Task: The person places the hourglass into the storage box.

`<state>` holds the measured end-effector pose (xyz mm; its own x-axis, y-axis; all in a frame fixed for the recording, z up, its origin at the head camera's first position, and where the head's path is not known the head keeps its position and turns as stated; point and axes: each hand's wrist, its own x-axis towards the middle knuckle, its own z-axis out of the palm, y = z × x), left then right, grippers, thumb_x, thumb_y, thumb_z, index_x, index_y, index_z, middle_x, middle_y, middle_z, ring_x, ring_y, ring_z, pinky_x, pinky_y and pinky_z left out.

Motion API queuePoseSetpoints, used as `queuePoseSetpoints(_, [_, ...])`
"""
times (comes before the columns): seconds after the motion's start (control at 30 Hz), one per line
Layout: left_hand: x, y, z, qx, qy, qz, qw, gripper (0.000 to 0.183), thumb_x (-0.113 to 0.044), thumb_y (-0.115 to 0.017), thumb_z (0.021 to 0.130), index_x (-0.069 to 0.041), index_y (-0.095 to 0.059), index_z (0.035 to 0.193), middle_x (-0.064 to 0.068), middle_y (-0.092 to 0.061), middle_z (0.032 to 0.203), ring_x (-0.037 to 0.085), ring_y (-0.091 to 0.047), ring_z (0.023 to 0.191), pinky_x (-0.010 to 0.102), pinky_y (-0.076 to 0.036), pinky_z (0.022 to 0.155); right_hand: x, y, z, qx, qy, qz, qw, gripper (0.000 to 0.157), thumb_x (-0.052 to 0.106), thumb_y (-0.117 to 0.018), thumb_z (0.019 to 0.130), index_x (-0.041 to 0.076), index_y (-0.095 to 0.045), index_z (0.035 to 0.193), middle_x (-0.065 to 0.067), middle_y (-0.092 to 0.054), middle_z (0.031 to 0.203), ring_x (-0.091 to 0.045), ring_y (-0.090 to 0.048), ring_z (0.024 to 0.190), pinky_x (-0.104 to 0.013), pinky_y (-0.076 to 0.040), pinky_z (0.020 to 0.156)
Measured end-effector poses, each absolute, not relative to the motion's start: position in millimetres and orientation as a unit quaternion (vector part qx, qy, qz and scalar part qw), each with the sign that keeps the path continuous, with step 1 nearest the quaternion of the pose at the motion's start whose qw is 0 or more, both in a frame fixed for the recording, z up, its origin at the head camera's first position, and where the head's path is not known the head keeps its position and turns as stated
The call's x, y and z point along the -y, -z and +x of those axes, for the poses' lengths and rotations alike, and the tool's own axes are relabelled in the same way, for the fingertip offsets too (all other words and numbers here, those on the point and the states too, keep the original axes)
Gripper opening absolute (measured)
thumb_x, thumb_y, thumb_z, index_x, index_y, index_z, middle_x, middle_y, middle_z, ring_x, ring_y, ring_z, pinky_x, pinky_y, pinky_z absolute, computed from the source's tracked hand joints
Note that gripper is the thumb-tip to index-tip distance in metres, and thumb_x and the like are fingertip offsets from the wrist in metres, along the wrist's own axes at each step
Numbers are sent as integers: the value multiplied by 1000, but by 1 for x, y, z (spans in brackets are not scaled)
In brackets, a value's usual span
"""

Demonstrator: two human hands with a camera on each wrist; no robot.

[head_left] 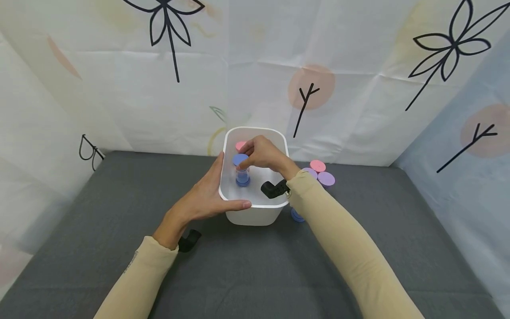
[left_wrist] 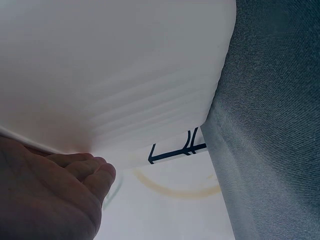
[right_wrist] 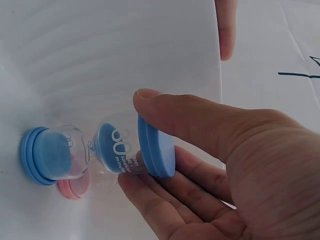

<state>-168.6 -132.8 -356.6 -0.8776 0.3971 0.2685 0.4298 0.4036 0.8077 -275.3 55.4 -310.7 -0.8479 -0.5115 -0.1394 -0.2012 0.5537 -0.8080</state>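
Note:
A blue-capped hourglass (right_wrist: 112,145) with blue sand stands inside the white plastic bin (head_left: 253,216), its lower cap at the bin's floor. My right hand (head_left: 264,153) reaches in over the rim and pinches the upper cap between thumb and fingers. Behind it in the bin is a pink-capped hourglass (head_left: 240,145), mostly hidden by the hand and the blue one. My left hand (head_left: 205,195) rests against the bin's left front corner from outside. Its thumb lies straight along the front rim, and the fingers (left_wrist: 95,175) extend along the outer side wall.
To the right of the bin, a pink cap (head_left: 318,165) and two purple caps (head_left: 326,178) show on the grey table (head_left: 239,274). A blue cap (head_left: 297,215) is partly hidden by the right sleeve. A patterned cloth wall (head_left: 255,79) closes off the back.

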Motion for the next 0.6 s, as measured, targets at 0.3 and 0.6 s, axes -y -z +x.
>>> queuePoseSetpoints(0.3, [133, 356, -169, 836, 490, -245, 9, 129, -45, -92, 71, -36, 1, 161, -2, -24, 160, 18, -53, 125, 44, -51, 95, -55, 311, -275, -852, 436, -213, 196, 42, -1, -86, 77, -8, -67, 115, -25, -70, 112, -23, -68, 94, -30, -55, 85])
queuePoseSetpoints(0.6, [133, 358, -170, 832, 500, -240, -1, 131, -38, -93, 71, -31, 2, 161, 0, -25, 158, 24, -54, 125, 47, -52, 95, -54, 310, -275, -853, 440, -200, 197, 46, 1, -87, 77, -8, -67, 117, -22, -71, 113, -24, -69, 98, -31, -53, 90])
